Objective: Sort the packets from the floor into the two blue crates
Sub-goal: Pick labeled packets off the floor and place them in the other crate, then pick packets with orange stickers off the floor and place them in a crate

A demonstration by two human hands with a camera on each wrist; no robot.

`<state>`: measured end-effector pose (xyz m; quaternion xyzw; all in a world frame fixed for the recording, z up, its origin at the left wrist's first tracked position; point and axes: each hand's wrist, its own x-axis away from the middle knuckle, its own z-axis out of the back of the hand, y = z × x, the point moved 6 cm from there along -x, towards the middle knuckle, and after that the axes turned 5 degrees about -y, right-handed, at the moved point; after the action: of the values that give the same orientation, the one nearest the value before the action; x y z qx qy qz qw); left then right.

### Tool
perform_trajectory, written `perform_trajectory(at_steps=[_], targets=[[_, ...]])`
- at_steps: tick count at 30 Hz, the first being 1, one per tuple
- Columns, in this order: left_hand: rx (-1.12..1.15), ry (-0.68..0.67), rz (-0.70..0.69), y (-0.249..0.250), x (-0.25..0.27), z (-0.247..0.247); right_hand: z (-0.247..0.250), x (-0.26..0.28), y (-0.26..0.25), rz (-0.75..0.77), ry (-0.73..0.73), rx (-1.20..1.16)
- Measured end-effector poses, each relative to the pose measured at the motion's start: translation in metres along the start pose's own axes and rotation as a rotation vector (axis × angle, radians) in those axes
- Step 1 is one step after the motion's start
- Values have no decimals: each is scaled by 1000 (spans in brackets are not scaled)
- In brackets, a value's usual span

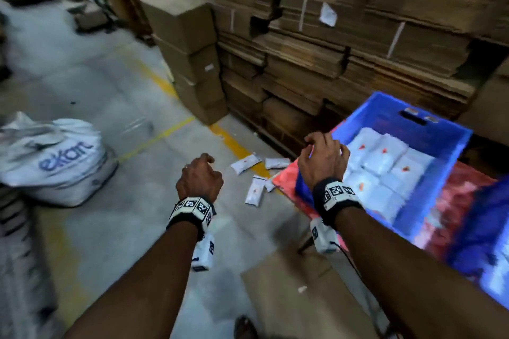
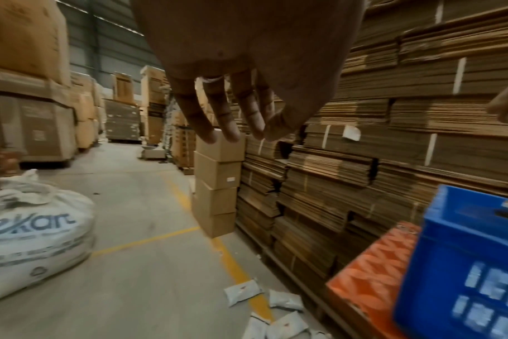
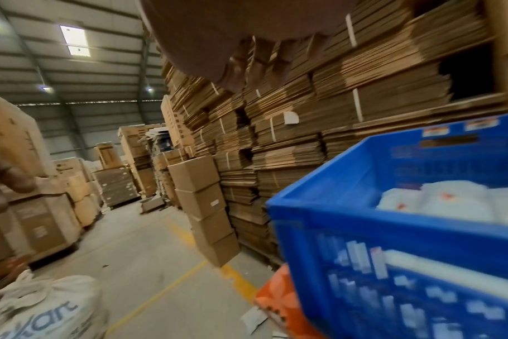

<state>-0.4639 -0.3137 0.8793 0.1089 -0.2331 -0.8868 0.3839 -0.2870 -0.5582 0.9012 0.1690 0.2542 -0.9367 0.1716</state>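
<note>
Dim warehouse, roof skylight [image 3: 74, 40] glowing, motion blur throughout.

Right hand [image 3: 247, 45] fills the upper frame, blurred; finger pose cannot be told. Blue crate [image 3: 348, 220] at right holds white packets [image 3: 438, 201] and stands on an orange base [image 3: 279, 302]. One packet [image 3: 252, 318] lies on the floor [image 3: 160, 275] beside that base. Stacked boxes [image 3: 203, 206] stand against flat cardboard stacks [image 3: 319, 128]. White sack [image 3: 44, 307] at lower left.

Second crate [image 1: 493, 270] cut off by right edge in head view, contents unreadable. Right hand [image 3: 247, 45] in wrist view blurred, fingers can't be made out. Near crate's [image 3: 406, 263] side labels smeared. Sack [image 1: 55, 159] cut off at left. Packet [image 1: 254, 192] print too small to read.
</note>
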Motion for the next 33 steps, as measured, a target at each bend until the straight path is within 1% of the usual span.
perform_trajectory(at_steps=[3, 6, 8, 10, 15, 17, 19, 22, 24, 26, 29, 33], targets=[[-40, 29, 37, -69, -23, 27, -50, 8, -59, -7, -109, 4], [-63, 13, 109, -118, -44, 40, -90, 15, -96, 13, -177, 47], [-79, -18, 140, -143, -60, 39, -118, 19, -109, 30, -240, 96], [-76, -40, 151, -155, -74, 33, -141, 21, -112, 24, -297, 139], [-40, -101, 200, -185, -122, 11, -205, 11, -104, -106, -412, 266], [-59, -131, 219, -200, -154, 8, -234, 2, -101, -132, -483, 315], [-91, -141, 209, -212, -190, 14, -262, -10, -101, -159, -572, 331], [-169, -184, 201, -225, -242, 27, -299, -22, -102, -260, -724, 323], [-207, -212, 191, -235, -278, 34, -319, -32, -109, -297, -786, 315], [-222, -214, 171, -243, -315, 35, -336, -44, -116, -331, -829, 324], [-264, -247, 144, -247, -356, 27, -352, -56, -130, -377, -903, 342], [-246, -345, 118, -239, -407, 1, -376, -76, -138, -458, -913, 326]])
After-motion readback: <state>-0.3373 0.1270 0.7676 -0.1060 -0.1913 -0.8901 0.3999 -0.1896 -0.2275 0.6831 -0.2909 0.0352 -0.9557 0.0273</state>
